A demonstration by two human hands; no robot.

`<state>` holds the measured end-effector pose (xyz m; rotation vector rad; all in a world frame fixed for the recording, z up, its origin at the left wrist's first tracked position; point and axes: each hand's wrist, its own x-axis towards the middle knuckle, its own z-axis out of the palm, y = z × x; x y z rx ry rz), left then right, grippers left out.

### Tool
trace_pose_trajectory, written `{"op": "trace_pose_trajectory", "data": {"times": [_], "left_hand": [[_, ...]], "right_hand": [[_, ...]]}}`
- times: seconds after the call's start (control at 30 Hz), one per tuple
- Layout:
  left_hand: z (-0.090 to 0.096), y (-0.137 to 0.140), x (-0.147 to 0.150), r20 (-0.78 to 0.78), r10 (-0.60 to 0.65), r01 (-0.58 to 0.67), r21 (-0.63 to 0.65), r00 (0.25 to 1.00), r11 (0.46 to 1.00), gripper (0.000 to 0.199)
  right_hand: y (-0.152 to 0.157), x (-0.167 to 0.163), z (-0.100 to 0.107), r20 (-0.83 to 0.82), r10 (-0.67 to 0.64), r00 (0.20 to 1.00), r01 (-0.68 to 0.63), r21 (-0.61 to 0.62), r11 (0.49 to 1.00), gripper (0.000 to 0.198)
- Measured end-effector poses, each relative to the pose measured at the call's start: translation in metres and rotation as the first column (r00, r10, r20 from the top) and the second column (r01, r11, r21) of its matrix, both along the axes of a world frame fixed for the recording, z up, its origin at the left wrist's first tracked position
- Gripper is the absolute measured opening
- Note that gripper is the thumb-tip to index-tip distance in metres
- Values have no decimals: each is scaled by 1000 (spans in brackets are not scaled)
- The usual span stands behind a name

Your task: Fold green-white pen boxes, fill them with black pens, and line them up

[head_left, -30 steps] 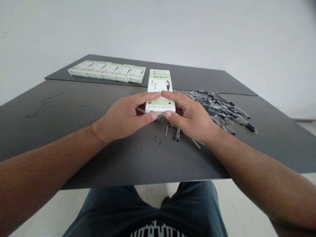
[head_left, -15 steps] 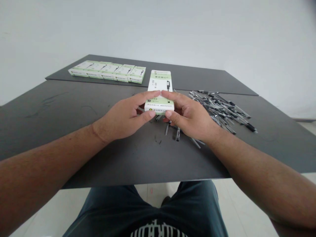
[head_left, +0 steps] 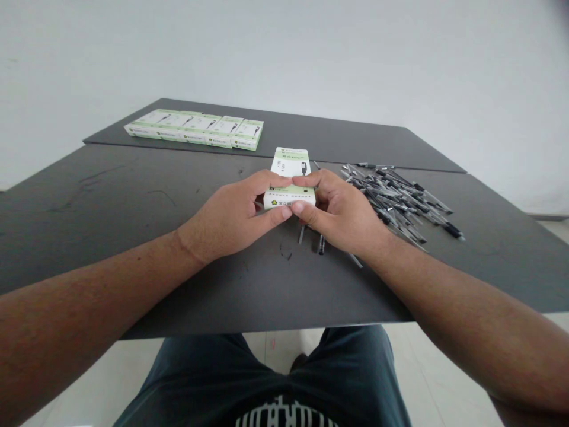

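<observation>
A white and light-green pen box [head_left: 291,163] with a pen printed on its top is held between my two hands above the dark table. My left hand [head_left: 242,207] grips its near left corner, thumb on the near end and index finger across the top. On the near right corner, my right hand [head_left: 338,207] grips in the same way, and the thumbs almost meet at the near end. The other fingers are partly hidden beside and under the box. A few loose pens [head_left: 321,244] lie on the table below my right hand.
A row of several similar pen boxes [head_left: 195,127] lies at the back left of the dark table [head_left: 200,302]. To the right of my right hand is a heap of black and clear pens [head_left: 400,198]. A pale wall stands behind.
The box's far end has tipped down, so its top looks shorter and its near end faces me more. My thumbs have moved inward along the near end. The heap and the row are unchanged.
</observation>
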<state>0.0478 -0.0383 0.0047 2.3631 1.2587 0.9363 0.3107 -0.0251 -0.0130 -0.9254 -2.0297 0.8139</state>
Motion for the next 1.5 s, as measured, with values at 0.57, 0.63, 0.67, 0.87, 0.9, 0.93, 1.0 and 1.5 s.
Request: {"op": "trace_pose_trajectory", "data": {"times": [0.57, 0.63, 0.67, 0.87, 0.9, 0.93, 1.0, 1.5], "left_hand": [[-7, 11, -9, 321, -213, 247, -70, 923, 966, 47], [-6, 12, -8, 377, -220, 279, -108, 900, 954, 43], [-5, 12, -8, 389, -217, 282, -118, 896, 952, 41], [-5, 9, -9, 354, -211, 260, -97, 911, 961, 37], [-6, 8, -9, 338, -208, 253, -94, 918, 963, 39], [-6, 8, -10, 319, -204, 243, -85, 926, 966, 42], [-7, 6, -12, 288, -176, 200, -55, 941, 978, 47], [2, 4, -15, -86, -107, 94, -141, 991, 986, 21]], "right_hand": [[-4, -5, 17, -217, 29, 976, -70, -184, 980, 54], [-4, -4, 16, -206, 25, 978, -63, -179, 982, 63], [-3, -4, 16, -198, 21, 980, -57, -178, 982, 70], [1, -3, 14, -220, -50, 974, -8, -255, 967, 98], [3, -3, 14, -233, -71, 970, 4, -276, 961, 99], [5, -3, 14, -245, -93, 965, 17, -298, 954, 100], [9, -3, 14, -256, -163, 953, 71, -332, 941, 99], [106, -22, 67, -66, -452, 890, 399, -369, 839, 76]]}}
